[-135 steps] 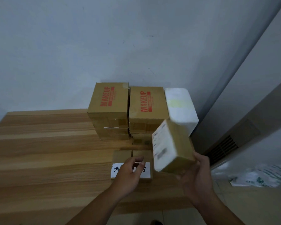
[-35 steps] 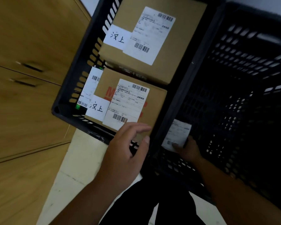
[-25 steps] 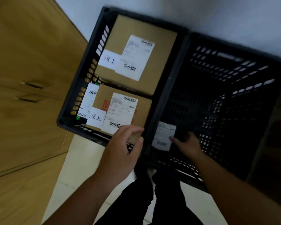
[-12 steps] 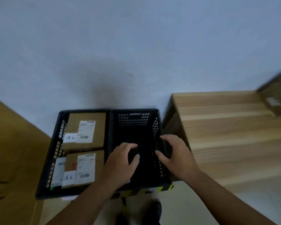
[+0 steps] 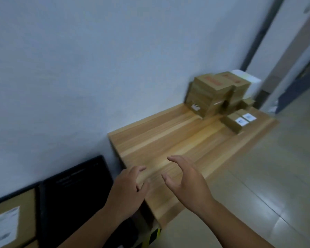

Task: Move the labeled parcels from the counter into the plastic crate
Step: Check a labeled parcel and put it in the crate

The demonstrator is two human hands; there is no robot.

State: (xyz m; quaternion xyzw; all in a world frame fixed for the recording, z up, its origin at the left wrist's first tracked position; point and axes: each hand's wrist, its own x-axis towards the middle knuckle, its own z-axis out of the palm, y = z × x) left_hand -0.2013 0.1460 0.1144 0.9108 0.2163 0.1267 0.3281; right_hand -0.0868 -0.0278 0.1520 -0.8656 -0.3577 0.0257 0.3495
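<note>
Your left hand [image 5: 127, 192] and right hand [image 5: 184, 181] have left the crate [image 5: 75, 179], loose-fingered, empty; grip the nearest parcel [image 5: 237, 122] squarely.

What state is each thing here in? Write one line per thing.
Left hand: open, holding nothing.
Right hand: open, holding nothing.
Black crate: on the floor beside the counter, partly filled.
Crated parcel: lying flat, label up.
Small parcels: on the counter's far end, side by side, labels up.
Stacked boxes: piled against the wall, closed.
</note>
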